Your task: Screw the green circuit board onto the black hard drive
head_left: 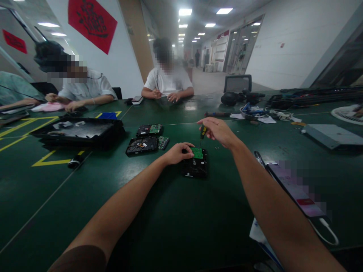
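A black hard drive (195, 168) lies flat on the green table in front of me, with a green circuit board (198, 153) on its far half. My left hand (178, 153) grips the drive's left side, its thumb and finger at the board's edge. In my right hand (220, 131) is a screwdriver (203, 131) with a yellow and black handle. It stands nearly upright, its tip down at the board's far edge. Several tiny screws (217, 148) lie to the right of the drive.
Left of my hands lie two more hard drives (141, 145) and a loose circuit board (163, 142). Beyond them is a stack of black trays (79, 130). A phone (295, 189) with a cable lies near my right forearm. Another screwdriver (217, 114) lies farther back. People sit across the table.
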A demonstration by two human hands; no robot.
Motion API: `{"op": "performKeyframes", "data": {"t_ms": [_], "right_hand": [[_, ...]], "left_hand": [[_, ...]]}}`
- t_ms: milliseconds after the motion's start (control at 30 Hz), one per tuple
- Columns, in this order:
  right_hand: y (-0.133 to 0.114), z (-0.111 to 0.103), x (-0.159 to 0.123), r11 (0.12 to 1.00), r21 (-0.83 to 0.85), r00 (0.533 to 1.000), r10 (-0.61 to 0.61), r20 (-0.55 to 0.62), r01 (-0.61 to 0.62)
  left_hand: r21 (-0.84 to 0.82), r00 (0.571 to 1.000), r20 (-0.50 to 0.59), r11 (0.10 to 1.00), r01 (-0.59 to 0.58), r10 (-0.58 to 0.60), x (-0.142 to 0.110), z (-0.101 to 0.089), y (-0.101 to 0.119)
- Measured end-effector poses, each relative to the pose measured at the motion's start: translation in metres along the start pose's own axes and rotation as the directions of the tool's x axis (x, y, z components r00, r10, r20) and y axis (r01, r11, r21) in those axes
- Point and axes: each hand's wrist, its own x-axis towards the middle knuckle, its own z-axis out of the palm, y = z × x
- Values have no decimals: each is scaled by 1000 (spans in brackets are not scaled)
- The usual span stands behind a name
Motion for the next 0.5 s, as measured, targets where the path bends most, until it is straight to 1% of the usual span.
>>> {"op": "performKeyframes", "data": {"t_ms": [100,233,367,500], "right_hand": [[-1,0,-2,997,-72,999,-22,-44,19],[-1,1,-2,999,-39,998,-5,-68,2],[-1,2,-1,1000,0,1000,-8,-24,8],[-2,1,0,1000,4,1000,16,24,-16]], "left_hand": [[5,1000,-5,1000,2,-2,0,0,1],[5,1000,-5,1000,-6,6,0,0,0],[7,1000,-10,1000,-3,3,0,1,-2],[6,1000,-7,1000,0,0,-1,1,-2]]}}
